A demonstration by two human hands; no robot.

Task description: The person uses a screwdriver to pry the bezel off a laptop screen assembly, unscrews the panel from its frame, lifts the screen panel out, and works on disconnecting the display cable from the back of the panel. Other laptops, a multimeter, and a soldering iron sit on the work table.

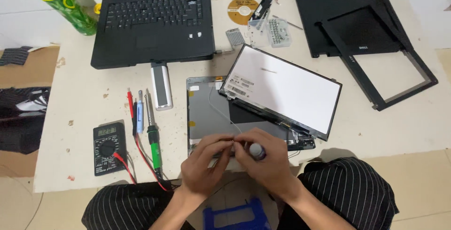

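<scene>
My left hand (205, 160) and my right hand (264, 158) meet at the near edge of a grey laptop lid shell (206, 112). The right hand grips a screwdriver (257, 151) with a blue and white handle end. The left hand's fingers pinch something small at the shell's bottom edge; I cannot tell what. A white display panel (286, 86) lies tilted face down across the shell's right side, with a thin white cable (218, 112) running over the grey surface.
A black laptop base (152, 25) sits at the back left, a black lid cover and bezel frame (371, 37) at the back right. A multimeter (109, 148) with red leads, a green-handled tool (153, 138), a white bar-shaped device (161, 85), a disc (242, 10), a clear screw box (277, 31) and a green bottle (66, 4) lie around.
</scene>
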